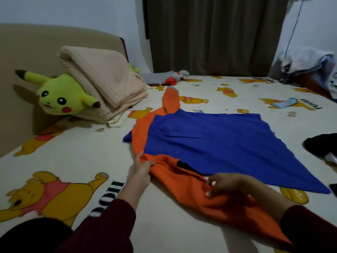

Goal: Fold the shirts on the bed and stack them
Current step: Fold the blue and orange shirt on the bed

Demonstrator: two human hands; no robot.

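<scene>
The cream bedsheet (pixel 76 154), printed all over with a yellow cartoon bear in a pink top, carries black block letters reading "POOH" beside the nearest bear, though the first letter is partly under the left sleeve; smaller dark lettering by a bear at the far right is too blurred to read. No label or brand shows on the clothing itself.

The blue and orange long-sleeved shirt (pixel 209 141) lies spread flat across the middle of the bed, its blue body reaching away to the right and one orange sleeve pointing toward the far edge. Its near orange sleeve runs along the front, straight between the two hands. The left hand (pixel 141 169) pinches the orange fabric at the shoulder end, fingers curled round a fold. The right hand (pixel 221 183) grips the same sleeve further down, thumb and fingers closed on the cloth, with the rest of the sleeve trailing under the forearm toward the bottom right corner.
</scene>
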